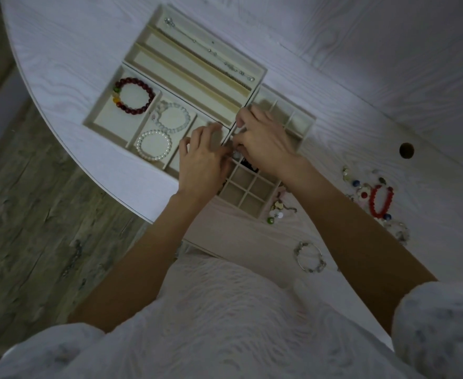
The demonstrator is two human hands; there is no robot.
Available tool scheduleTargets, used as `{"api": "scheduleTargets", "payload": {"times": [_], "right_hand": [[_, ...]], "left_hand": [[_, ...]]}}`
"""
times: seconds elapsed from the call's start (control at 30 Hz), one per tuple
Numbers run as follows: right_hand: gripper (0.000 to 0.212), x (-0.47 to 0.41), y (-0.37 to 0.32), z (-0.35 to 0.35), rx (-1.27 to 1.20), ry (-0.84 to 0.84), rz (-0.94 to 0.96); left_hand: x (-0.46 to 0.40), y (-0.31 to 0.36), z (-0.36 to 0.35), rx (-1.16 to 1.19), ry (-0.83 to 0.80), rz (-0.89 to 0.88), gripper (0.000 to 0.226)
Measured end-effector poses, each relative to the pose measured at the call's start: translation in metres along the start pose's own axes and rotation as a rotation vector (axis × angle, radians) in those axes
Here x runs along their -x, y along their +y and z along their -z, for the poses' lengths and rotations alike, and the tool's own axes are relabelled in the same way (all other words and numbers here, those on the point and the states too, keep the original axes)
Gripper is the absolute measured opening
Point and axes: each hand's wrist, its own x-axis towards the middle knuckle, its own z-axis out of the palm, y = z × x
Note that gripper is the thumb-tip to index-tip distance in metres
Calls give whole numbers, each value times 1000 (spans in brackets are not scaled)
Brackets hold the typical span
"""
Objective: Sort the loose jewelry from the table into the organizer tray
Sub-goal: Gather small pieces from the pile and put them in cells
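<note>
White woodgrain tabletop, dimly lit, carries an organizer tray of three parts: long slots at the far side, wide bays at the near left, and a grid of small cells at the near right. Already stowed: a chain in a long slot, a dark red bracelet in the leftmost bay, and a clear bracelet with a pearl bracelet in the next. Both hands meet over the grid's upper cells. Left hand has fingers curled toward the right hand, whose fingertips bend down onto a small pale piece between them; whether either pinches it cannot be told. Loose jewelry remains on the tabletop to the right: a red bracelet amid mixed beads, small charms just beside the grid's near edge, and a bangle nearer the person.

Risks, as judged: the cells are narrow, so a small piece released off-centre may fall into a neighbouring cell. The right forearm crosses above the charms; drawing it back low could sweep them away. Poor light may conceal a dropped piece.
</note>
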Motion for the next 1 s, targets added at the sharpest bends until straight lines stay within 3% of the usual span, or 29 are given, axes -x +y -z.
{"api": "scheduleTargets", "payload": {"times": [0.1, 0.23, 0.5, 0.6, 0.73, 0.87, 1.0], "right_hand": [[11, 1, 0, 0, 34, -1, 0], [9, 14, -2, -13, -38, 120, -52], [17, 52, -7, -7, -717, 389, -444], [13, 97, -5, -2, -669, 471, -503], [6, 152, -9, -24, -495, 257, -490], [15, 170, -24, -46, -504, 45, -408], [18, 167, -29, -56, -389, 8, -325]], "left_hand": [[1, 4, -1, 41, 21, 30, 15], [2, 8, -3, 35, 38, 60, 14], [7, 10, 6, 197, 31, 113, 16], [16, 14, 10, 232, 75, 31, 18], [38, 38, 8, 217, -84, -153, 30], [51, 58, -2, 183, -161, -236, 22], [46, 63, -1, 155, -160, -222, 20]]}}
